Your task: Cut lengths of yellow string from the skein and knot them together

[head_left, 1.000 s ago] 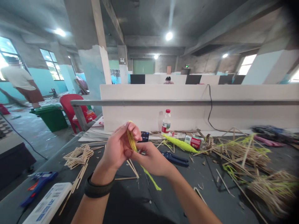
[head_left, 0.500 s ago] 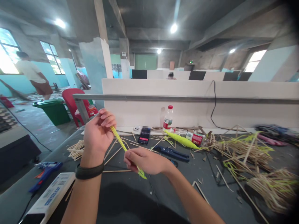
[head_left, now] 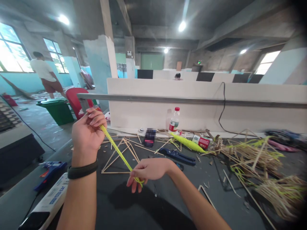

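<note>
A thin bundle of yellow-green string [head_left: 116, 147] runs taut and slanting between my two hands, above the dark table [head_left: 134, 210]. My left hand [head_left: 88, 132], with a dark band on its wrist, is closed around the upper end. Lower down and to the right, my right hand [head_left: 148, 172] pinches the other end between thumb and fingers, where a short loop hangs out. Behind the string, a triangular frame of thin wooden sticks [head_left: 112, 172] lies on the table.
Beyond my right hand are a dark blue cutter tool [head_left: 178, 156], a phone [head_left: 150, 137], a yellow-green string skein [head_left: 188, 142] and a bottle [head_left: 174, 121]. Stick bundles [head_left: 280, 195] fill the right. At left lie a glue gun [head_left: 51, 172] and a power strip [head_left: 45, 204]. A person [head_left: 45, 73] stands far left.
My left hand has moved left and away from my right hand, so the string between them is longer. My right hand's fingers have dropped slightly. The stick frame shows more.
</note>
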The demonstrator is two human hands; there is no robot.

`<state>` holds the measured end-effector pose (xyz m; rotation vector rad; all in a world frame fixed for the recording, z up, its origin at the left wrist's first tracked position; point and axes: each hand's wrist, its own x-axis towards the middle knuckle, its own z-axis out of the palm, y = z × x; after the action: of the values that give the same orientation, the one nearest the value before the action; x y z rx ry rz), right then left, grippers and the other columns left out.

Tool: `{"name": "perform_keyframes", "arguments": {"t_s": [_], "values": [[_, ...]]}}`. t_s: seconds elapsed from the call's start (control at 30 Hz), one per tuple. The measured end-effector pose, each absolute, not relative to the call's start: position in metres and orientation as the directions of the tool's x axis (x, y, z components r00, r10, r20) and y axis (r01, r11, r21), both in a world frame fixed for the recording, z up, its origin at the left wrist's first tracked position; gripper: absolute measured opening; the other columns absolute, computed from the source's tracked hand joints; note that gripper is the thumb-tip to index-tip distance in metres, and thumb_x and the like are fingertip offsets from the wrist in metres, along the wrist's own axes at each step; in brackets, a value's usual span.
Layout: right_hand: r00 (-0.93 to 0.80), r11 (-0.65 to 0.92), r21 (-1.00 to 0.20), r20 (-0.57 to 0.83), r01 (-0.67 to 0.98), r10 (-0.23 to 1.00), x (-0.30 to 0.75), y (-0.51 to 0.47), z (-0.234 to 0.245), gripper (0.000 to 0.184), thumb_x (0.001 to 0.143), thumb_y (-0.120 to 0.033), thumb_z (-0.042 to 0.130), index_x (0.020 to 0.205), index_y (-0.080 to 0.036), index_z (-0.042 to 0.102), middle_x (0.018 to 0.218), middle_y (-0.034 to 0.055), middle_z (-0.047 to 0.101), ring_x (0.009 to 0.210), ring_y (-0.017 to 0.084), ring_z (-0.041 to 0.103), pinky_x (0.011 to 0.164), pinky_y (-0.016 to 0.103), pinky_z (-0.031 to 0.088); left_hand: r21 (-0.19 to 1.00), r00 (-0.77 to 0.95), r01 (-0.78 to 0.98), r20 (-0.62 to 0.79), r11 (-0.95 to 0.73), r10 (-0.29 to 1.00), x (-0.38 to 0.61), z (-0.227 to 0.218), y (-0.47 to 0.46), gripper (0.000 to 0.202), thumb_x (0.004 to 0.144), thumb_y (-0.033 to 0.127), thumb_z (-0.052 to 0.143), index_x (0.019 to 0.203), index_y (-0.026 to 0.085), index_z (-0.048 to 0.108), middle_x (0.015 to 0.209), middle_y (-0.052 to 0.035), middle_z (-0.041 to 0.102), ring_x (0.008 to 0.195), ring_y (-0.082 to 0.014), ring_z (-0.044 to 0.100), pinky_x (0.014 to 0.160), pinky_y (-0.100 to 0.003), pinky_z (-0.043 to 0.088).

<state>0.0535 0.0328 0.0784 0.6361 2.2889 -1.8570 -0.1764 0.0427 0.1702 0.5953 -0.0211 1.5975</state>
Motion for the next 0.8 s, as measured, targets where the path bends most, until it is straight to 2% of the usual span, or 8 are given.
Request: {"name": "perform_keyframes", "arguments": {"t_s": [0.23, 0.37, 0.5, 0.63, 0.8], "values": [[-0.85, 0.083, -0.858, -0.48, 0.506, 0.218, 0.056, 0.037, 0.072, 0.037, 0.102, -0.043, 0.043, 0.099, -0.019, 0.071, 0.099, 0.0038, 0.074, 0.081, 0.01, 0.07, 0.071, 0.022, 0.048, 0.322, 0.002, -0.937, 0.39, -0.134, 0.921, -0.179, 0.169, 0.043, 0.019, 0.096, 0.006, 0.038, 0.086, 0.019, 0.047, 0.064, 0.0026, 0.05, 0.048, -0.0056, 0.046, 0.046, -0.015, 0.041], [-0.862, 0.081, -0.867, -0.471, 0.491, 0.186, 0.058, 0.039, 0.067, 0.031, 0.1, -0.04, 0.048, 0.105, -0.02, 0.071, 0.101, 0.0025, 0.074, 0.083, 0.01, 0.07, 0.071, 0.021, 0.047, 0.315, 0.005, -0.94, 0.394, -0.13, 0.919, -0.181, 0.169, 0.043, 0.019, 0.096, 0.006, 0.038, 0.086, 0.019, 0.048, 0.065, 0.0022, 0.051, 0.049, -0.0059, 0.046, 0.048, -0.015, 0.041], [-0.877, 0.085, -0.876, -0.463, 0.475, 0.127, 0.061, 0.043, 0.063, 0.031, 0.102, -0.037, 0.045, 0.108, -0.02, 0.07, 0.095, 0.0016, 0.072, 0.082, 0.009, 0.069, 0.069, 0.019, 0.047, 0.325, -0.027, -0.932, 0.386, -0.163, 0.922, -0.184, 0.169, 0.043, 0.02, 0.097, 0.008, 0.038, 0.085, 0.02, 0.049, 0.064, 0.0021, 0.051, 0.049, -0.0057, 0.046, 0.048, -0.015, 0.041], [-0.869, 0.101, -0.863, -0.486, 0.494, 0.096, 0.064, 0.045, 0.066, 0.036, 0.102, -0.043, 0.045, 0.099, -0.019, 0.071, 0.091, 0.0016, 0.072, 0.079, 0.009, 0.069, 0.066, 0.019, 0.047, 0.408, -0.075, -0.884, 0.362, -0.23, 0.929, -0.19, 0.168, 0.045, 0.024, 0.1, 0.014, 0.037, 0.082, 0.021, 0.051, 0.058, 0.0036, 0.045, 0.043, -0.0071, 0.039, 0.04, -0.02, 0.035], [-0.825, 0.131, -0.816, -0.564, 0.562, 0.026, 0.066, 0.046, 0.067, 0.044, 0.099, -0.053, 0.045, 0.088, -0.018, 0.069, 0.085, 0.0022, 0.071, 0.072, 0.009, 0.069, 0.049, 0.016, 0.04, 0.51, -0.125, -0.8, 0.373, -0.316, 0.919, -0.187, 0.17, 0.042, 0.024, 0.098, 0.013, 0.037, 0.079, 0.02, 0.05, 0.061, 0.0041, 0.04, 0.042, -0.0079, 0.034, 0.037, -0.022, 0.03]]}}
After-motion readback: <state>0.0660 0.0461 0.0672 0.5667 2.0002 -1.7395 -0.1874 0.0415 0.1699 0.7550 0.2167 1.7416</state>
